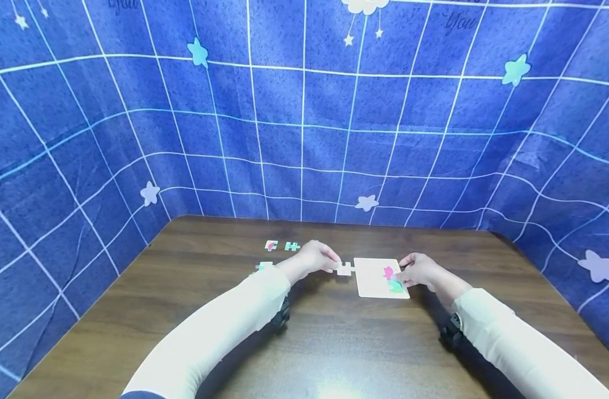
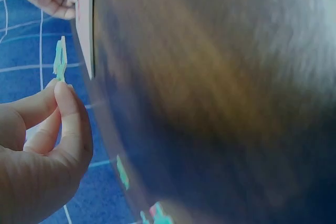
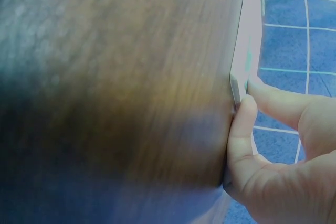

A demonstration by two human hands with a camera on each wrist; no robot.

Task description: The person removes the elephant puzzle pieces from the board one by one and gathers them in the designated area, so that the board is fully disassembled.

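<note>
My left hand (image 1: 315, 258) pinches a small jigsaw piece (image 1: 344, 270) between thumb and fingertips, just left of the puzzle board. In the left wrist view the piece (image 2: 60, 61) stands edge-on above the fingertips, its face pale green. The white square puzzle board (image 1: 371, 279) lies on the table, with pink and green pieces set in its right part. At its right edge, my right hand (image 1: 425, 270) holds the board, thumb reaching over the border. The right wrist view has finger and thumb at the corner of the board (image 3: 248, 40).
Loose jigsaw pieces lie to the left: one with red (image 1: 271, 245), a green one (image 1: 292, 246) behind the left hand, and more green (image 1: 265, 265) partly hidden by the left wrist. The brown wooden table (image 1: 304, 338) meets a blue grid-patterned cloth (image 1: 284, 138) at the back.
</note>
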